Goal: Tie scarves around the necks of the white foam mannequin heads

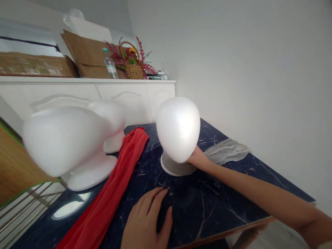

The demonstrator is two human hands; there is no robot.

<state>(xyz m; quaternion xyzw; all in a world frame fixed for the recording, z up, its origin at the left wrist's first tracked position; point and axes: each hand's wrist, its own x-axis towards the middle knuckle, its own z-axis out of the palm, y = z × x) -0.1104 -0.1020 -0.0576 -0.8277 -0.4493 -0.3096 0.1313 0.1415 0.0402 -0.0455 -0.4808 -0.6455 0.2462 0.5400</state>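
Note:
A white mannequin head (178, 128) stands upright on the dark table, with a grey scarf (225, 151) around its neck and trailing off to the right. My right hand (198, 157) reaches to the neck from the right; its fingers are hidden behind the head. Flat on the table in front of the head lies my left hand (149, 216), fingers apart and holding nothing. A long red scarf (120, 183) stretches over the table to the left of my left hand.
Two more white mannequin heads, one large (64, 138) and one behind it (110, 116), stand at the left. White cabinets (124, 102) at the back carry cardboard, a bottle (110, 65) and a flower basket (134, 71). A metal rack (26, 211) is at lower left.

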